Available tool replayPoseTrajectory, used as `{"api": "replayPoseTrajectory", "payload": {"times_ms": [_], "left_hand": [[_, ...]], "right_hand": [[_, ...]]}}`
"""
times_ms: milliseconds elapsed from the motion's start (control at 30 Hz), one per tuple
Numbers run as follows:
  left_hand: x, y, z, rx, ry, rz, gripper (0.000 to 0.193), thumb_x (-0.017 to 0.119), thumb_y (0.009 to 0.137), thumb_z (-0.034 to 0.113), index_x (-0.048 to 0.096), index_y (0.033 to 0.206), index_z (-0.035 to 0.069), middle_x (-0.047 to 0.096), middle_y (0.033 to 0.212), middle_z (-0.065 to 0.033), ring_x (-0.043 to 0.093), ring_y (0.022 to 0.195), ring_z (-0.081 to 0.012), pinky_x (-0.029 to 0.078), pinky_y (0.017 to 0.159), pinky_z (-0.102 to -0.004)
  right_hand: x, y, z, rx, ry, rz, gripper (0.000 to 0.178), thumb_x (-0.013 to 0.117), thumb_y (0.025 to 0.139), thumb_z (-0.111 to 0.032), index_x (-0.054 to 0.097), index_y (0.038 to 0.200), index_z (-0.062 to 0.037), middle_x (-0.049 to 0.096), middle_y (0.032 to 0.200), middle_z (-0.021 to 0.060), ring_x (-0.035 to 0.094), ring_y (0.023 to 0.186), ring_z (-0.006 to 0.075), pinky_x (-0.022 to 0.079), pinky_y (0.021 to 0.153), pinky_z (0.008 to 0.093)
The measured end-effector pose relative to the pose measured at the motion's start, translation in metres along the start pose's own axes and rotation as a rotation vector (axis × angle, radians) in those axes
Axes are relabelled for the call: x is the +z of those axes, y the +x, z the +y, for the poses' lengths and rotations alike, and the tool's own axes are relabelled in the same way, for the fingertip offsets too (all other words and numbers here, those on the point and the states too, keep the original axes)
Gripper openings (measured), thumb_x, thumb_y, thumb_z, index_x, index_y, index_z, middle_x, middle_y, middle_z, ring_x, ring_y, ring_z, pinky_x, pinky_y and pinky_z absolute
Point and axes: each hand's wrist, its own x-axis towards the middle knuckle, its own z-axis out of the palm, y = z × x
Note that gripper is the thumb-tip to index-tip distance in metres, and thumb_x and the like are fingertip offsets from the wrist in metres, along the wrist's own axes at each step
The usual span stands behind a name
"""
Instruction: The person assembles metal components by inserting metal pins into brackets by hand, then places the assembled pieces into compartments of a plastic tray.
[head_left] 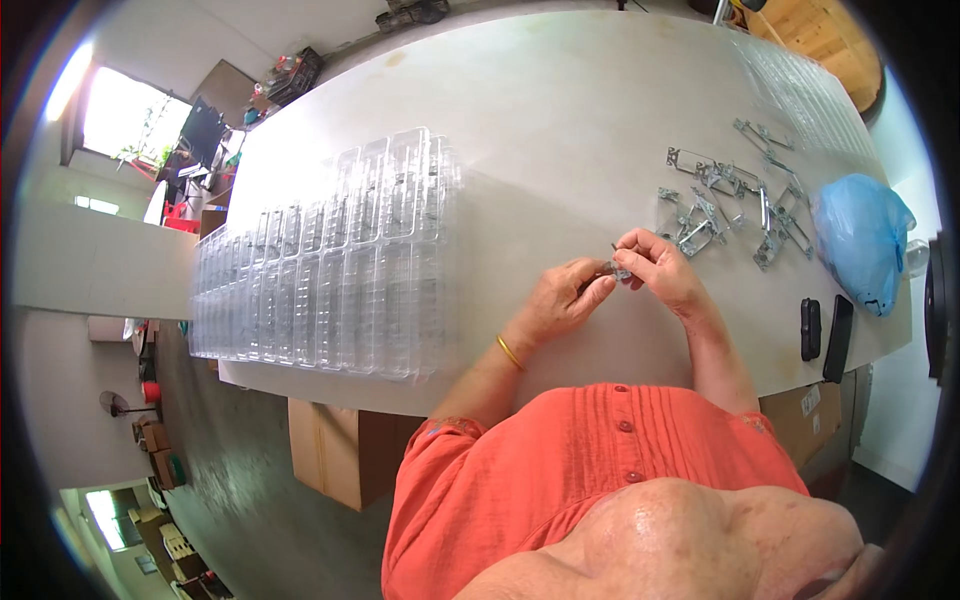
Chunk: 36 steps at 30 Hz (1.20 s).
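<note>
My left hand (565,295) and my right hand (655,265) meet over the white table (540,110), both pinching one small grey metal part (620,268) between their fingertips. A gold bangle sits on my left wrist. A loose pile of similar metal parts (735,200) lies just beyond my right hand. Rows of clear plastic trays (340,270) lie to the left of my left hand.
A blue plastic bag (860,240) rests at the table's right end. Two dark flat objects (825,330) lie near the front right edge. More clear trays (800,90) run along the far right. Cardboard boxes (340,450) stand under the table.
</note>
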Motion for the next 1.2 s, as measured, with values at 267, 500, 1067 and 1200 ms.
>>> {"api": "replayPoseTrajectory", "payload": {"times_ms": [267,500,1067,1200], "left_hand": [[0.016,-0.005,-0.002,-0.181,-0.343,-0.003,0.035,0.054,0.104,0.031,0.068,0.104,-0.001,0.059,0.076,-0.0021,0.055,0.067,-0.0111,0.044,0.061,-0.0274],[-0.006,0.009,0.003,-0.475,-0.752,0.122,0.047,0.044,0.108,0.039,0.066,0.110,-0.002,0.043,0.065,0.0062,0.031,0.052,-0.0018,0.023,0.047,-0.0205],[0.001,-0.001,-0.007,-0.297,-0.425,0.120,0.035,0.054,0.106,0.033,0.067,0.103,0.001,0.050,0.071,0.0048,0.041,0.062,-0.0046,0.034,0.055,-0.0220],[0.004,-0.001,-0.004,-0.247,-0.411,0.128,0.034,0.056,0.105,0.032,0.066,0.102,-0.001,0.052,0.075,0.0039,0.045,0.069,-0.0063,0.039,0.061,-0.0235]], "right_hand": [[0.000,-0.004,-0.004,-0.144,0.069,0.325,0.013,0.063,0.100,-0.020,0.063,0.109,-0.0104,0.059,0.078,-0.0037,0.045,0.059,0.0021,0.037,0.050,0.0187],[0.015,-0.008,-0.012,-0.127,0.013,0.231,0.012,0.062,0.101,-0.020,0.065,0.105,-0.0085,0.057,0.073,-0.0056,0.047,0.060,0.0023,0.038,0.051,0.0197],[0.027,-0.017,-0.010,-0.187,-0.193,0.176,0.009,0.060,0.099,-0.012,0.064,0.097,-0.0040,0.053,0.070,-0.0067,0.042,0.061,0.0022,0.035,0.053,0.0225],[0.020,-0.017,-0.016,-0.044,0.000,0.054,0.008,0.055,0.101,-0.009,0.060,0.098,-0.0038,0.049,0.066,-0.0064,0.044,0.056,0.0018,0.034,0.048,0.0208]]}}
